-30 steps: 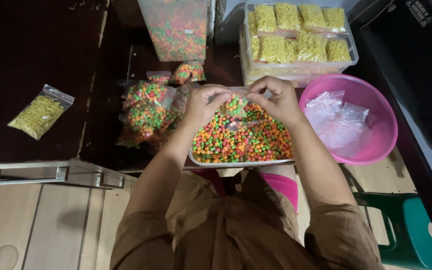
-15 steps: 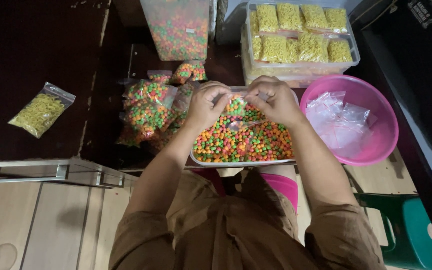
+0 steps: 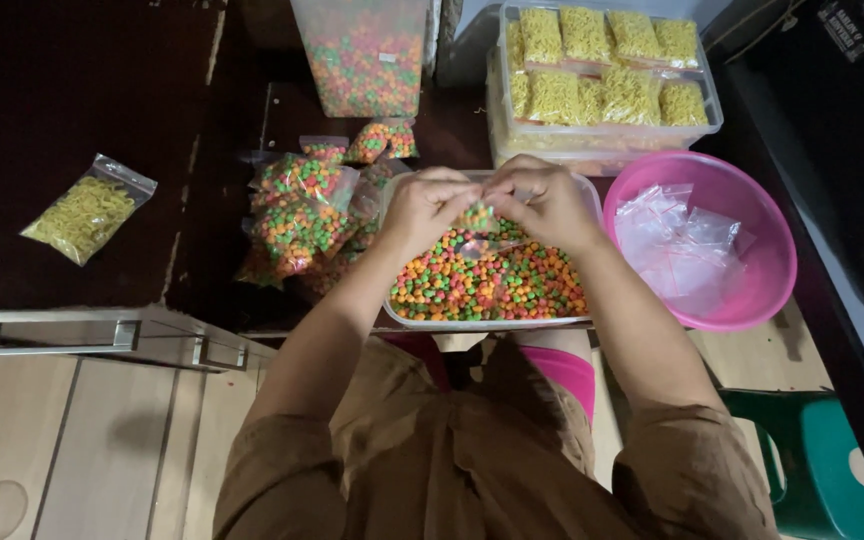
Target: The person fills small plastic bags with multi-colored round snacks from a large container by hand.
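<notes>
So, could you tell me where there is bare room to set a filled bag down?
Free: the dark tabletop around the yellow bag. Crowded: the bag pile, tray, pink bowl and both hands.

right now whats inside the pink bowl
The pink bowl holds a loose heap of empty clear plastic bags. Whatever may lie beneath them is covered, and the bowl's bottom does not show.

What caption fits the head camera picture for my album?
Both hands, left hand and right hand, pinch a small bag over a tub of colourful snacks.
</notes>
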